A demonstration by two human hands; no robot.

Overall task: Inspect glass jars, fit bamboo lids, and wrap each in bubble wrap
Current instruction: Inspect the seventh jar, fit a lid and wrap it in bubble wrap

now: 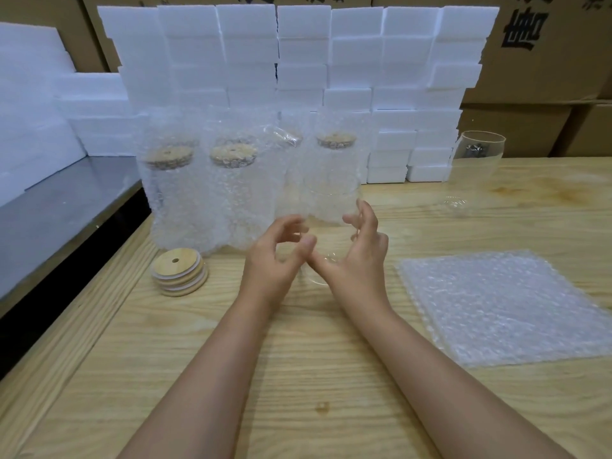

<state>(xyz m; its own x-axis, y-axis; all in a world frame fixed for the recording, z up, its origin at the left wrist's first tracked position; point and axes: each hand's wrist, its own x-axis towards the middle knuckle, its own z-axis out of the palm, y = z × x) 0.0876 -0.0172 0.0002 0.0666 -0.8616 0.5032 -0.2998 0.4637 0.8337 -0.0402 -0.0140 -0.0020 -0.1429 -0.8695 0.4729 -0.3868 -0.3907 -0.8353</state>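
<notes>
A clear, lidless glass jar (326,233) is held upright just above the wooden table (298,359), between both hands. My left hand (275,256) curls its fingers and thumb round the jar's left side. My right hand (359,250) cups the right side, fingers bent against the glass. Behind it stand several jars wrapped in bubble wrap (231,193), each with a bamboo lid inside the wrap. A short stack of bamboo lids (178,271) lies to the left of my hands. A pile of bubble wrap sheets (503,306) lies flat at the right.
Another bare glass jar (477,167) stands at the back right of the table. White foam blocks (298,61) are stacked like a wall along the back, with cardboard boxes (546,61) behind. A grey metal surface (59,207) adjoins the table on the left.
</notes>
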